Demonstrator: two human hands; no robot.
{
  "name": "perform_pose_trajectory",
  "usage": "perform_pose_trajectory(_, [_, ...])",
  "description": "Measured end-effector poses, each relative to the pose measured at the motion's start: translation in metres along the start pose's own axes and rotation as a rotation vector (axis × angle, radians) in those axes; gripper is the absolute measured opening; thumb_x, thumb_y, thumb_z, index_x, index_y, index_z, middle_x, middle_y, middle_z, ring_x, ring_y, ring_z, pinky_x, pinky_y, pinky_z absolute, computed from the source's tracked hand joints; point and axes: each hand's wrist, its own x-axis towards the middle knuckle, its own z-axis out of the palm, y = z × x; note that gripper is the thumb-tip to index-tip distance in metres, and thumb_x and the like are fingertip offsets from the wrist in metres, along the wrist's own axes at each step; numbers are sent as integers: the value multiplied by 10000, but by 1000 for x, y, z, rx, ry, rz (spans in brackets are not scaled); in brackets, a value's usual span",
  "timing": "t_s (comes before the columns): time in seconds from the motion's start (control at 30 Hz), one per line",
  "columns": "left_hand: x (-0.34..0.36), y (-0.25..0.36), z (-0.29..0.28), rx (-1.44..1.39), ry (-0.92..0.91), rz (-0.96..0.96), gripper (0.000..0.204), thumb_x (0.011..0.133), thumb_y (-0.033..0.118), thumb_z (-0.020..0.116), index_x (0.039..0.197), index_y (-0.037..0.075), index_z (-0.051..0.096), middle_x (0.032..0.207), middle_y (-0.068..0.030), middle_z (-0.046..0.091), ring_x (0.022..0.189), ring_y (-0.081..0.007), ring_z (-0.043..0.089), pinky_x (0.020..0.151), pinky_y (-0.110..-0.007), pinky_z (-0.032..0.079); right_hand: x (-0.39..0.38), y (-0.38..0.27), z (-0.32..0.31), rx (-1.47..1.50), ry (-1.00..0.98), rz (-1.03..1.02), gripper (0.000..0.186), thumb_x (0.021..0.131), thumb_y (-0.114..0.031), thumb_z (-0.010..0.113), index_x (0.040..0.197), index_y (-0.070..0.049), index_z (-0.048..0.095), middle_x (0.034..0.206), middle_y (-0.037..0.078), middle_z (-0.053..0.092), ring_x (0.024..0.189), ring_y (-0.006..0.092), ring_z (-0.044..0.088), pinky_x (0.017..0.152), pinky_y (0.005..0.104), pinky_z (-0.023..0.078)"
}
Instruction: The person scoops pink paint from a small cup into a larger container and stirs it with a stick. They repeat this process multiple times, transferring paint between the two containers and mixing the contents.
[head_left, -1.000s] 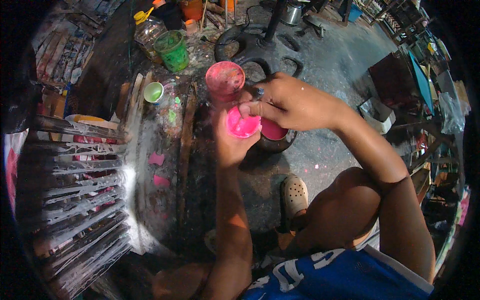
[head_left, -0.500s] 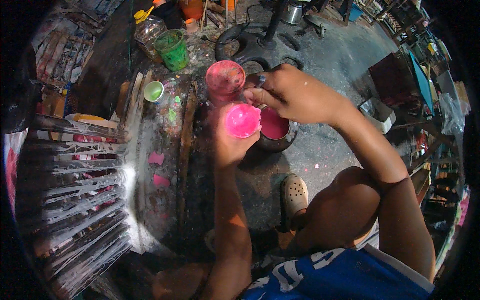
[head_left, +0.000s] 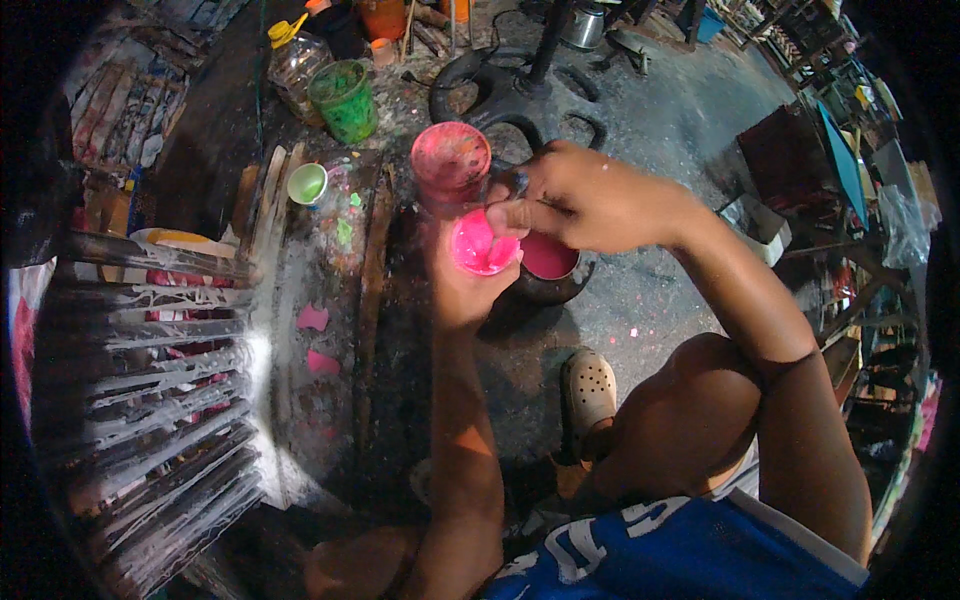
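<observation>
My left hand [head_left: 462, 295] is wrapped around a small cup [head_left: 475, 250] with glossy bright pink stuff inside, its opening tilted up toward me. At the cup's far right rim, my right hand [head_left: 570, 200] has its thumb and fingers bent together, their tips overlapping the pink edge. A small bluish bit shows between those fingers, but what it belongs to is hidden. Just beyond the cup stands a pink-stained translucent bucket [head_left: 450, 160]. Partly covered by my right hand, a dark round pot [head_left: 552, 285] holds deeper pink liquid.
To the left, a small cup with green inside [head_left: 307, 185] stands near pink scraps [head_left: 312, 318]. Farther back are a green-stained bucket [head_left: 343, 105], a yellow-capped clear jug [head_left: 297, 65] and a black ringed stand base [head_left: 490, 90]. White-streaked rods [head_left: 170, 380] line the left.
My right hand has shifted slightly left and down, bringing its fingertips from beside the cup onto its rim. The left hand and cup stay almost in place.
</observation>
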Motion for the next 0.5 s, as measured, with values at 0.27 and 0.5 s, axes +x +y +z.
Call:
perform_pose_trajectory(0.27, [0, -5, 1, -29, -1, -40, 673, 786, 45, 989, 1331, 61, 595, 1232, -59, 690, 1174, -195, 691, 1041, -392, 573, 1, 3, 5, 36, 103, -85, 437, 1143, -363, 659, 976, 25, 770, 877, 306, 724, 886, 518, 717, 819, 602, 560])
perform_pose_trajectory(0.5, [2, 1, 8, -29, 21, 32, 802, 778, 36, 993, 1459, 39, 570, 1324, -83, 680, 1244, -216, 687, 1102, -404, 560, 1, -1, 5, -37, 226, -131, 466, 1142, -363, 654, 925, 35, 761, 858, 311, 717, 837, 515, 722, 791, 581, 564])
